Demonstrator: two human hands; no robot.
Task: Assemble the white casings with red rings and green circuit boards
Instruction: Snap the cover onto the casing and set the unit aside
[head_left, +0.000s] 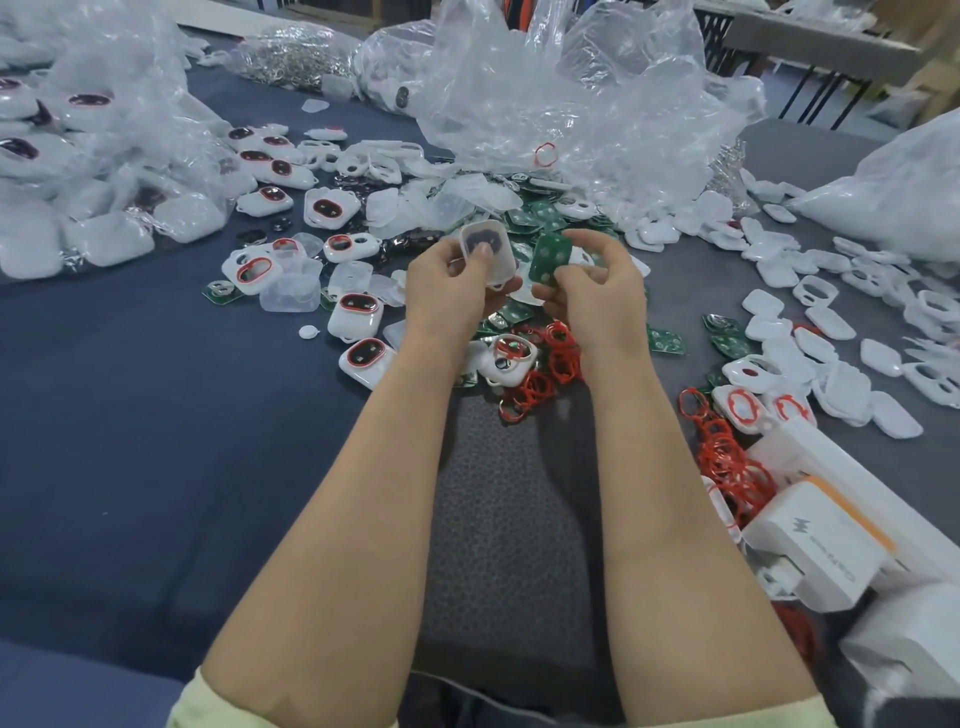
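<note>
Gripping glossy rounded white casing (487, 251) left, flat green circuit board (549, 258) right.

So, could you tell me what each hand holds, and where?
Left hand: white casing, thumb on its face. Right hand: green circuit board, by its right side.

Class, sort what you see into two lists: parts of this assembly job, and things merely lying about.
Belongs to the job: white casing in the left hand; green circuit board in the right hand; loose red rings.
Lying about: crumpled plastic bags; white box with an orange stripe.
</note>
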